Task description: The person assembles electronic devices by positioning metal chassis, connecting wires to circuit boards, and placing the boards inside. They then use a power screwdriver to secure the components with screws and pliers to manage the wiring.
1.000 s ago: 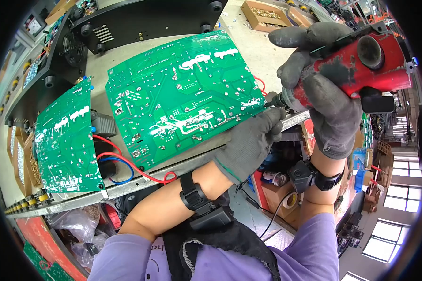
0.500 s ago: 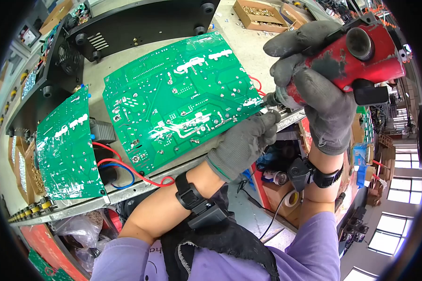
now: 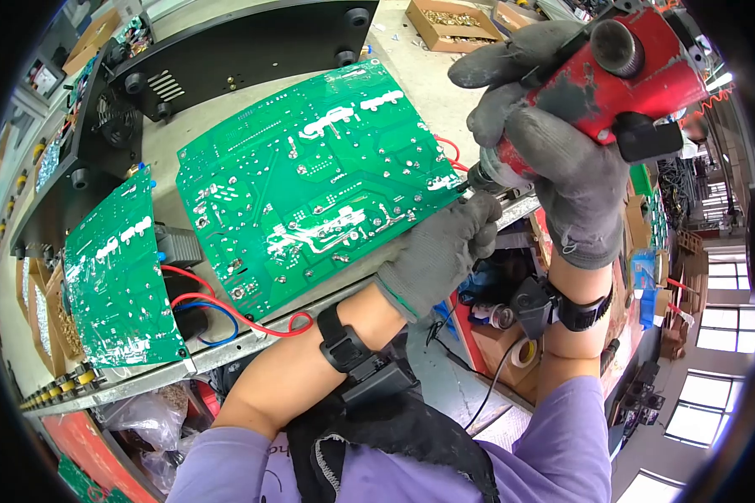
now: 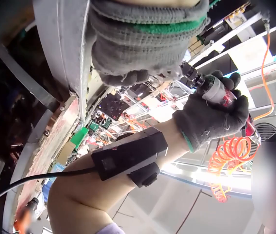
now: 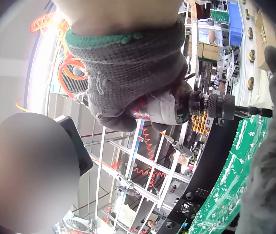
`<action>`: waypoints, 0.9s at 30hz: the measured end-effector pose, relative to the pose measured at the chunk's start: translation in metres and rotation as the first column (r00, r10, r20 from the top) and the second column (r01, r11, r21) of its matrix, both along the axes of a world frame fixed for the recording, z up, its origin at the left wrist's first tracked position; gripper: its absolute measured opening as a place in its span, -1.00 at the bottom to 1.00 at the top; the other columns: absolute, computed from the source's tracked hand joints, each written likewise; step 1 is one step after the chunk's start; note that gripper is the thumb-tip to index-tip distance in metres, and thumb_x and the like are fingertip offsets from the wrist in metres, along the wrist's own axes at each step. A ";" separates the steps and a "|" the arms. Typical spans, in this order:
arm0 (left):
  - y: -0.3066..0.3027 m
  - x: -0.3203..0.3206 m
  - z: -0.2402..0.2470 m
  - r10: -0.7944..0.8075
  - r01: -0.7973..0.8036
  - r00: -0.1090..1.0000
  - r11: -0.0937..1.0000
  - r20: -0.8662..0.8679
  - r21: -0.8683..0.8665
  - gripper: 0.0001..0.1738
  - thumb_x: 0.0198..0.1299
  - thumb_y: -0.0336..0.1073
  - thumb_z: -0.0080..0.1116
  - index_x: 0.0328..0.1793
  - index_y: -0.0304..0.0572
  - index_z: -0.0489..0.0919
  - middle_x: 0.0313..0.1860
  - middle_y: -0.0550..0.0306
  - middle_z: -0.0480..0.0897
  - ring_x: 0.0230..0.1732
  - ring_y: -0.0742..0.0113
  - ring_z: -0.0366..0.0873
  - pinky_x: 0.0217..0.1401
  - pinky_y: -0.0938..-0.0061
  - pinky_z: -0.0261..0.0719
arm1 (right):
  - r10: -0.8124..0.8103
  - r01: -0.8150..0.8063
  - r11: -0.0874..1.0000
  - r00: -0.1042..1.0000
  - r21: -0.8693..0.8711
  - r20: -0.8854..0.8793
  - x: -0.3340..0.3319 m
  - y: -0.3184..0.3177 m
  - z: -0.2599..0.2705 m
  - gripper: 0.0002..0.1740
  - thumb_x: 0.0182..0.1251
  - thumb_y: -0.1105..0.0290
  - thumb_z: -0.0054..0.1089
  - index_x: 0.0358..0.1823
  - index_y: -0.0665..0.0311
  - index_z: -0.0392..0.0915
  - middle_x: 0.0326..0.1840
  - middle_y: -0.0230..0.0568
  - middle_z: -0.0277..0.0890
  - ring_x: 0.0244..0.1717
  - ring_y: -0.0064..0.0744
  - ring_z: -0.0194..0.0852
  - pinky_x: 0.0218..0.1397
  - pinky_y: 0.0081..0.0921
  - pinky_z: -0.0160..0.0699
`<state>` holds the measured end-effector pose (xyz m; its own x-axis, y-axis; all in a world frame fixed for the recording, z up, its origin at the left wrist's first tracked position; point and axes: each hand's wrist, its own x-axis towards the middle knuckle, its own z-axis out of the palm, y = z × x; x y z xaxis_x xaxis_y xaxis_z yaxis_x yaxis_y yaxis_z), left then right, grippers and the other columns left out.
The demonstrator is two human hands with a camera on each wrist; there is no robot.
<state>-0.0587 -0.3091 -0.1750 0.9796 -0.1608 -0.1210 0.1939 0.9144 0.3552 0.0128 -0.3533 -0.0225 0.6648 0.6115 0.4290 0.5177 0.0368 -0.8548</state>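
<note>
My gloved right hand (image 3: 562,168) grips a red, scuffed pneumatic screwdriver (image 3: 658,71), its nose pointing down-left. In the right wrist view, a dark bit (image 5: 252,111) runs from the nose to my other glove. A large green circuit board (image 3: 335,180), soldered side up, lies along the bench's front edge. At its near right corner is my gloved left hand (image 3: 436,251), fingers curled right beside the bit's tip. What those fingers pinch I cannot tell. The left wrist view shows the left hand (image 4: 138,48) from behind, close to the screwdriver's nose.
Another green circuit board (image 3: 113,285) stands at the left, with red cables (image 3: 226,303) and a blue one between the boards. Black metal cases (image 3: 252,54) line the back. A cardboard box of brass parts (image 3: 455,25) sits at the far side. Orange coiled hose (image 4: 233,156) hangs overhead.
The whole bench scene has shifted left in the head view. Both hands and the screwdriver keep their place at the board's right corner.
</note>
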 end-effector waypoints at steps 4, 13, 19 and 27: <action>-0.001 0.002 -0.011 -0.021 0.019 1.000 0.998 -0.023 -0.053 -0.78 0.48 -0.23 0.05 -0.12 -0.25 0.53 -0.36 0.28 0.47 -0.43 0.59 0.39 -0.38 0.66 0.41 | -0.046 0.047 0.997 0.999 -0.058 0.007 -0.003 0.004 0.002 -0.48 0.05 0.40 0.26 0.08 0.45 0.44 -0.12 0.18 0.64 -0.37 -0.36 0.64 -0.31 -0.43 0.65; -0.005 0.000 -0.004 0.076 -0.077 0.995 0.997 0.070 0.008 -0.81 0.49 -0.25 0.04 -0.04 -0.25 0.52 -0.31 0.28 0.47 -0.38 0.58 0.40 -0.31 0.65 0.46 | 0.053 -0.054 0.998 0.996 0.011 0.077 0.005 0.005 -0.003 -0.50 0.03 0.42 0.23 0.04 0.48 0.46 -0.18 0.14 0.65 -0.37 -0.36 0.64 -0.29 -0.43 0.66; 0.001 0.005 -0.002 0.020 0.003 0.997 0.950 0.070 -0.312 -0.77 0.55 -0.28 -0.12 -0.12 -0.27 0.46 -0.32 0.27 0.40 -0.29 0.51 0.39 -0.18 0.60 0.46 | -0.062 0.062 0.998 0.998 -0.014 0.034 -0.002 0.004 0.002 -0.54 0.03 0.44 0.24 0.02 0.44 0.47 -0.18 0.12 0.66 -0.37 -0.38 0.64 -0.38 -0.48 0.64; -0.008 0.013 -0.012 0.147 -0.093 0.983 0.911 0.106 -0.401 -0.82 0.48 -0.36 0.03 0.05 -0.33 0.49 -0.18 0.18 0.53 -0.27 0.52 0.49 -0.21 0.66 0.58 | -0.039 0.039 0.999 0.999 0.019 -0.009 0.000 0.004 0.002 -0.57 0.08 0.51 0.21 0.04 0.40 0.46 -0.14 0.16 0.65 -0.37 -0.37 0.65 -0.40 -0.48 0.65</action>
